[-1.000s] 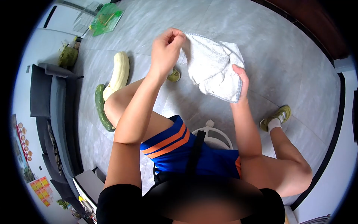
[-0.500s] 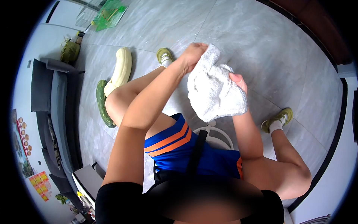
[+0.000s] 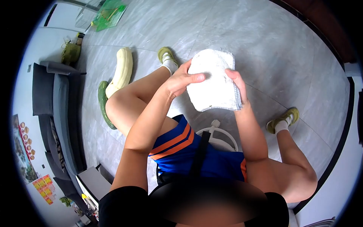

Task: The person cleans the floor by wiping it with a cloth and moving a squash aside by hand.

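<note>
A white terry cloth (image 3: pixel 211 89) with a grey stitched edge is held up in front of my knees, folded into a roughly square pad. On its left side my left hand (image 3: pixel 181 80) grips it, the thumb lying across the face and the fingers hidden behind. At the right edge my right hand (image 3: pixel 239 85) pinches it, with the thumb in front and the other fingers out of sight behind the cloth.
On the tiled floor to the left lie a long pale gourd (image 3: pixel 123 70) and a dark green gourd (image 3: pixel 104 102). A grey sofa (image 3: pixel 62 113) lines the left side. A green tray (image 3: pixel 109 17) and a woven basket (image 3: pixel 70 52) stand farther off. A white stool base (image 3: pixel 217 132) shows beneath me.
The crumpled cloth is now flattened into a neat pad. My left hand has moved down from its top corner to its left side, thumb now on the front.
</note>
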### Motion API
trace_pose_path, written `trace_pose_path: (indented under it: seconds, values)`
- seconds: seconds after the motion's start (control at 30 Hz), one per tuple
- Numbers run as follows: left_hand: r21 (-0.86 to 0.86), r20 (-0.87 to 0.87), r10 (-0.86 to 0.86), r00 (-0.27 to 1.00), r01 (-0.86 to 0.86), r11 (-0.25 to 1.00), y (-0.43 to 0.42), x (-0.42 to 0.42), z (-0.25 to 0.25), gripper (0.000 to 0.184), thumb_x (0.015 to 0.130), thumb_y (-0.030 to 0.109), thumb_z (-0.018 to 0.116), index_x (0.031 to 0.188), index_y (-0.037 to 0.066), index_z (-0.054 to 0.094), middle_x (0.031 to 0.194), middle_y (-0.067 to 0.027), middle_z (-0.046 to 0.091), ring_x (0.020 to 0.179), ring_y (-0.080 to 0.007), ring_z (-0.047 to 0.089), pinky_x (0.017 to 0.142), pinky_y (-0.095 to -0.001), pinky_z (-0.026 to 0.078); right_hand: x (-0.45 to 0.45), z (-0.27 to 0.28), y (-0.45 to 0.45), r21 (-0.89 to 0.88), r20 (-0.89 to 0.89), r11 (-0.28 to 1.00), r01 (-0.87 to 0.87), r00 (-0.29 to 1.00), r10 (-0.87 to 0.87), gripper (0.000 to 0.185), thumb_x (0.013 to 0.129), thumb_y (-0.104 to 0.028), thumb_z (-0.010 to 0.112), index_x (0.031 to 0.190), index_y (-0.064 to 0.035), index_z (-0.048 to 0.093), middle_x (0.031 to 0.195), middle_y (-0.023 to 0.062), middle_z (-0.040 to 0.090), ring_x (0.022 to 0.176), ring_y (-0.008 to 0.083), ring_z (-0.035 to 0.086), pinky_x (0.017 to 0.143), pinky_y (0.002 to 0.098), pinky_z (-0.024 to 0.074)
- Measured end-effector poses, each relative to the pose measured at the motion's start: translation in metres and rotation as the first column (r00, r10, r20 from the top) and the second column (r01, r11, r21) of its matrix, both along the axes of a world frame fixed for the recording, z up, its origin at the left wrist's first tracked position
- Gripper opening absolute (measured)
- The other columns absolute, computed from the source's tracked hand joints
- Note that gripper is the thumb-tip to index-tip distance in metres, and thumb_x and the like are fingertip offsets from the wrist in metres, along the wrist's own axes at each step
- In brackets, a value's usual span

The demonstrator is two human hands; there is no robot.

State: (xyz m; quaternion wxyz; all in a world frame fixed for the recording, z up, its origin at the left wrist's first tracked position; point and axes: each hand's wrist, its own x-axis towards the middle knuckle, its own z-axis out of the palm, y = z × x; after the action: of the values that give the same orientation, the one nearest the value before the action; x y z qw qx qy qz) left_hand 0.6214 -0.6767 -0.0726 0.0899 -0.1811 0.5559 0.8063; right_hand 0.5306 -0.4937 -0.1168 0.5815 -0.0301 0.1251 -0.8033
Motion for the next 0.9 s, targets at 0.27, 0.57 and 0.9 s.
trace_pose_path:
  seconds: [0.27,0.57,0.9]
  values:
    - [0.183,0.131,0.158,0.979,-0.18,0.966,0.002,-0.01,-0.009,0.039,0.088,0.007,0.072,0.123,-0.004,0.061,0.117,-0.0156,0.068,0.103,-0.0257,0.069,0.091,-0.0389,0.057,-0.025,0.004,0.012,0.409,-0.515,0.882,0.233,0.857,0.012,0.052,0.094,-0.027,0.064,0.133,0.0057,0.054,0.12,0.0161,0.065,0.103,0.0211,0.066,0.092,0.0335,0.0522]
    - [0.234,0.125,0.079,0.989,-0.107,0.966,-0.003,-0.032,0.013,0.045,0.093,0.014,0.067,0.13,-0.008,0.053,0.125,-0.0191,0.064,0.111,-0.0287,0.066,0.093,-0.041,0.057,-0.032,-0.032,0.007,0.269,-0.616,0.844,0.464,0.757,-0.219,0.068,0.094,-0.036,0.069,0.146,-0.0011,0.043,0.13,0.0129,0.061,0.122,0.023,0.057,0.104,0.0376,0.0446]
    - [-0.506,0.069,0.193,0.979,-0.132,0.852,-0.016,-0.039,0.044,0.057,0.091,0.031,0.07,0.138,0.005,0.049,0.127,-0.0096,0.059,0.118,-0.0226,0.057,0.101,-0.0369,0.043,-0.09,-0.08,0.031,0.475,-0.074,0.809,0.347,0.931,-0.357,0.051,0.088,-0.017,0.068,0.132,0.0029,0.052,0.125,0.0143,0.063,0.118,0.0298,0.06,0.101,0.0464,0.0495]
